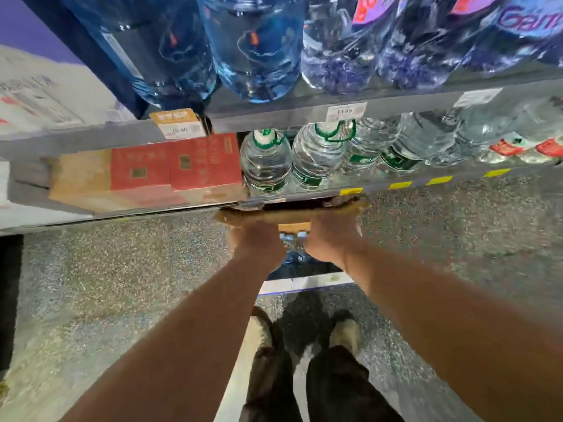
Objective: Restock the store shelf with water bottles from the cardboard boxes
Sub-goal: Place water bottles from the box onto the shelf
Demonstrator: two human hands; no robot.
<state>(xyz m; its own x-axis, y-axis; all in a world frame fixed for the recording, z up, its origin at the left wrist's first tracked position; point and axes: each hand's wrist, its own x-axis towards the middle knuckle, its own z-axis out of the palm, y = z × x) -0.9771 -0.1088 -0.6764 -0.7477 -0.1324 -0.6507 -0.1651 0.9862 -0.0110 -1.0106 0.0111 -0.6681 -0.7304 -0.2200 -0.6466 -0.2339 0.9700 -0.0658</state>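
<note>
Head view, looking down past both forearms. An open cardboard box [294,217] stands on the speckled floor [122,284] and serves as the reference point for what follows.

The left hand [256,239] and the right hand [330,239] lie side by side on top of the box. The fingers of each are bent forward and closed on the brown far flap. The fingertips are lost in blur.

In the gap between the hands, inside the box, water bottles [294,257] show as blue caps and shoulders.

Directly beyond the box, touching or nearly touching its far flap, runs the front edge of the bottom shelf [426,180], which carries yellow tags. On that shelf, straight behind the box, stand clear bottles with green handles [265,161]. More clear bottles run to the right.

Beyond the box and to the left, red and tan cartons [189,161] fill the same shelf level.

Above these, the upper shelf rail [274,116] carries a price tag [345,111] and overhangs the bottom shelf. On the upper shelf stand large blue bottles [256,47] and, to the right, purple-labelled bottles [420,41].

On the near side of the box are the person's two shoes [262,330].
</note>
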